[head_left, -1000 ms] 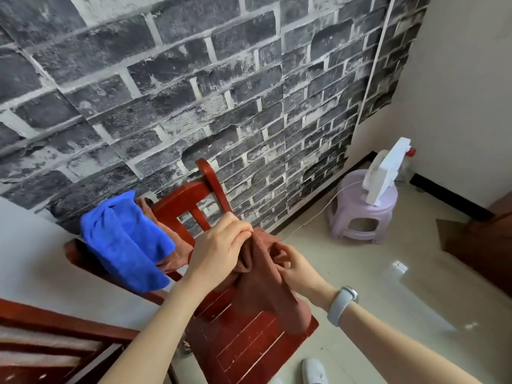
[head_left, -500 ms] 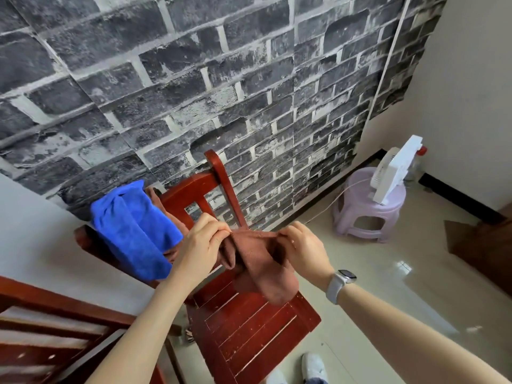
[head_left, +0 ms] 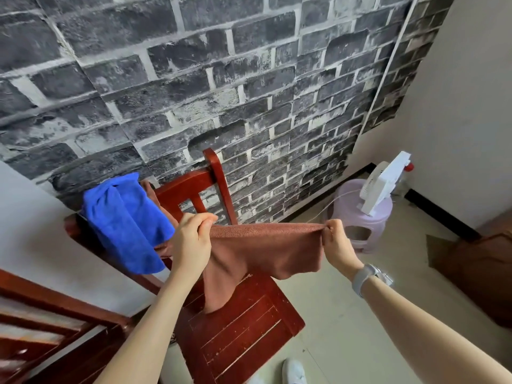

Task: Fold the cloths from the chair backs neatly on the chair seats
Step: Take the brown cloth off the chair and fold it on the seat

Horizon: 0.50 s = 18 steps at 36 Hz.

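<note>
Hands first: the left hand (head_left: 191,239) and the right hand (head_left: 336,242) each pinch a top corner of the soft rust-brown terry cloth (head_left: 266,250), stretched between them above the red slatted wooden chair seat (head_left: 243,328). It looks light and limp, sagging below the taut edge, so corners are the best hold. A crumpled blue microfibre cloth (head_left: 124,220) hangs on the chair back (head_left: 194,181).

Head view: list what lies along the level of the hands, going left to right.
Blue cloth → left hand → brown cloth → right hand → purple stool with the white fan on top.
</note>
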Each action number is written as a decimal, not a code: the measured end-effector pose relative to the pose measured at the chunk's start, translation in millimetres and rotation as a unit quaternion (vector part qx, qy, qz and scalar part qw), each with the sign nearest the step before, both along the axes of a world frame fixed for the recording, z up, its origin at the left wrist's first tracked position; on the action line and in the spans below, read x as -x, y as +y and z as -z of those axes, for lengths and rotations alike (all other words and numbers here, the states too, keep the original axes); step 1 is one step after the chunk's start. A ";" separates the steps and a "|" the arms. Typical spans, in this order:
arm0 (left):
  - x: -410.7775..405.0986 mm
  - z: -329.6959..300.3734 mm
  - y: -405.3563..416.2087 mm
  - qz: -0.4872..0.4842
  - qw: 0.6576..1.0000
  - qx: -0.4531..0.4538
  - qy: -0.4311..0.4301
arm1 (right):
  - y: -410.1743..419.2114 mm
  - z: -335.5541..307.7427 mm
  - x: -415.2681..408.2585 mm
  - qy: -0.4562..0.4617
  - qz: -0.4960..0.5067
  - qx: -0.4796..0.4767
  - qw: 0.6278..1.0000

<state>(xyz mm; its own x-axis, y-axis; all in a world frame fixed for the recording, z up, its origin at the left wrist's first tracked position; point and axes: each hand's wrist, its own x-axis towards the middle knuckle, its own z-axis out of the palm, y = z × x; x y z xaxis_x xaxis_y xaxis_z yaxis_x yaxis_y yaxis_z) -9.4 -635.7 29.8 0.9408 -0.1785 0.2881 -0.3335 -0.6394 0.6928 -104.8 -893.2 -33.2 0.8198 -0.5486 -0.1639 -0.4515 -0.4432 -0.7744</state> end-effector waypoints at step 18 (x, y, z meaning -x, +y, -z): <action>0.7 -7.6 12.1 -0.044 0.999 0.018 0.025 | -14.3 -4.9 19.6 0.067 -0.326 0.300 0.894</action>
<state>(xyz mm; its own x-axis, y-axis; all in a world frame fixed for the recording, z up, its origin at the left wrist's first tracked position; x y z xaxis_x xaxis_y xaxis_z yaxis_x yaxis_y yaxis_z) -10.2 -623.6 37.4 0.9656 -0.0841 0.2459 -0.2417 -0.6390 0.7302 -124.5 -907.5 -28.2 0.9925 0.0164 -0.1215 -0.0167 -0.9636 -0.2668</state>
